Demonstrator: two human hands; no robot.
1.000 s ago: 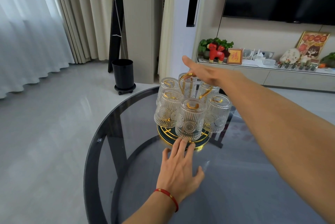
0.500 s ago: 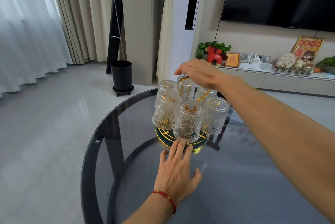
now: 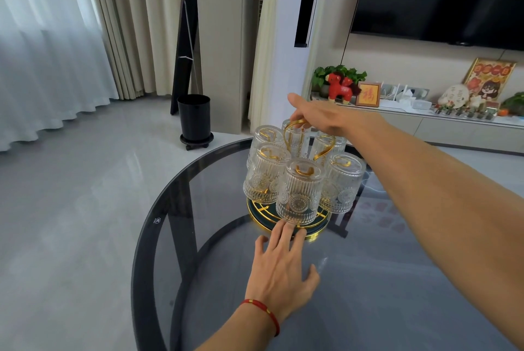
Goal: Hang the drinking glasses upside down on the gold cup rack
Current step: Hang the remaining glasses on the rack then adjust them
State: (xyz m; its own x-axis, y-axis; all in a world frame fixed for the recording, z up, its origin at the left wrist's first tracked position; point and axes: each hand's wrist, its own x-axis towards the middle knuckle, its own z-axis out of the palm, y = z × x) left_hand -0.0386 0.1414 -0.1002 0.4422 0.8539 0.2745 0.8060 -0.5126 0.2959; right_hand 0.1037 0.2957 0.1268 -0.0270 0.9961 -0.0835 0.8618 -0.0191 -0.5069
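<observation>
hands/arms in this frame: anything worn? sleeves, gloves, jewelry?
Both arms are bare as far as the frame shows: no sleeves, no gloves. The left hand has a thin red cord bracelet at the wrist, with a small gold-coloured bead on it. The right hand and its forearm show nothing worn: no watch, no ring visible.

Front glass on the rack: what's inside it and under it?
Inside the front glass, a gold rack prong shows through the upturned bottom. Under it lies the dark, gold-rimmed rack base, with the left hand fingertips at its edge. The prong's lower part blurs behind the ribbed glass.
</observation>
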